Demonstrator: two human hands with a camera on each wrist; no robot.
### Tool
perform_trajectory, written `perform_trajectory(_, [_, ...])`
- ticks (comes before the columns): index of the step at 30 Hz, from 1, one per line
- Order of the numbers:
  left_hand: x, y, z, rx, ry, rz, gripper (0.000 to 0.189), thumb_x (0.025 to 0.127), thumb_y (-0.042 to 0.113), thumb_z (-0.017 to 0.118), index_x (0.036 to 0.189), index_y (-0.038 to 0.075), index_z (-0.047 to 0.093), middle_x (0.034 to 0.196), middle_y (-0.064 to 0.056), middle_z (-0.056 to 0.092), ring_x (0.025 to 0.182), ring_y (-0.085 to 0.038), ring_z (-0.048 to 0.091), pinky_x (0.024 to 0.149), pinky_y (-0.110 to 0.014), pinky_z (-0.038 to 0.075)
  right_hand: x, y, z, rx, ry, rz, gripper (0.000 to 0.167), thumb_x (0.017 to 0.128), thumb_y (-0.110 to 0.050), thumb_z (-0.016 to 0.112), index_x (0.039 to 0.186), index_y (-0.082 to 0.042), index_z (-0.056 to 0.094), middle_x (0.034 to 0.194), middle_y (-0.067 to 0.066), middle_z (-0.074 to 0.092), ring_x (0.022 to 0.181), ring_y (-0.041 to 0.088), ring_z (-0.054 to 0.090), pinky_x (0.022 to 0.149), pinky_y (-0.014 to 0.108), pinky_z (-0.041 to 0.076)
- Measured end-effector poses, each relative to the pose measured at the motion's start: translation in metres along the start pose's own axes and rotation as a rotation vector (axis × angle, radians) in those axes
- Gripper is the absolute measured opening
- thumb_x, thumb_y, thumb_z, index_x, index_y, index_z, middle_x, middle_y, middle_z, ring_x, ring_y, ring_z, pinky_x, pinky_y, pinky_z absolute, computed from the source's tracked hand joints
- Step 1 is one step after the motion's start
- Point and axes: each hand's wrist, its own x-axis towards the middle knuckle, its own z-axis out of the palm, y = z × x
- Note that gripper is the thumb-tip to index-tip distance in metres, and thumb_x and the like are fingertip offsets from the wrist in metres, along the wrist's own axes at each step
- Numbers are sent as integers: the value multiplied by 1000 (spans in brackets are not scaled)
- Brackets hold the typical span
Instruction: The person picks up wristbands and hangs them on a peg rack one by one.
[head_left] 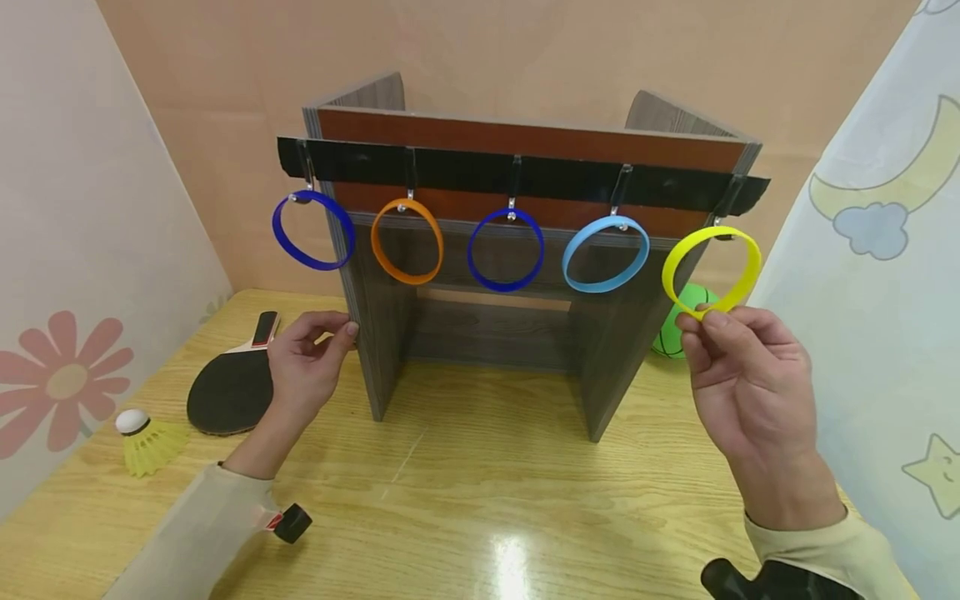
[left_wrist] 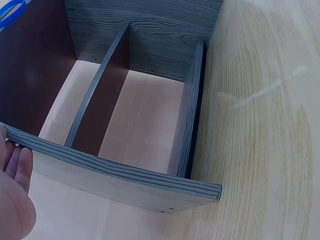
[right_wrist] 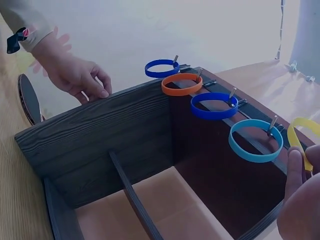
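Observation:
My right hand [head_left: 757, 387] pinches the bottom of a yellow silicone wristband [head_left: 673, 265] between thumb and fingers. The band's top is at the rightmost hook on a black strip [head_left: 465, 171]. My left hand [head_left: 307, 358] holds the front edge of the left side panel [head_left: 367, 333] of a grey wooden shelf unit. In the left wrist view, its fingers [left_wrist: 22, 167] lie along the panel's outer face. Hanging from the other hooks are a dark blue wristband [head_left: 351, 237], an orange wristband [head_left: 441, 242], another blue wristband [head_left: 542, 250] and a light blue wristband [head_left: 570, 271].
A black table tennis bat [head_left: 228, 392] and a yellow shuttlecock [head_left: 150, 446] lie on the wooden table [head_left: 450, 517] at left. Behind the unit's right side sits a green ball [head_left: 667, 333]. Patterned sheets [head_left: 885, 333] flank the table.

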Motion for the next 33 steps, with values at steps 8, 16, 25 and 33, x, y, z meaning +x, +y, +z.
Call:
perform_trajectory(8, [0,0,0,12,-4,4,9,82,-19,60,90,-18,59,88,-3,66,73,-11,64,64,-21,56,6,1,-3,46,56,31,20,93,18,41,92,16,60,95,27,66,83,36,67,77,37,55])
perform_trajectory(16, [0,1,2,0,-5,10,9,81,-21,59,90,-19,59,88,-2,67,72,-11,64,64,-21,56,8,3,-8,23,112,27,17,93,16,44,91,14,60,94,26,66,82,34,67,75,35,55])
perform_trajectory(25, [0,4,2,-5,4,2,9,82,-20,60,91,-18,59,87,-8,66,73,-13,64,64,-21,56,9,7,-11,-49,183,20,12,92,14,50,91,12,62,92,22,67,78,32,68,72,32,57])
perform_trajectory(33, [0,2,1,1,2,4,9,82,-19,61,90,-18,59,88,-4,66,73,-12,65,64,-22,56,11,8,-10,-102,211,10,9,90,11,55,95,11,63,94,21,66,77,30,68,71,30,57])
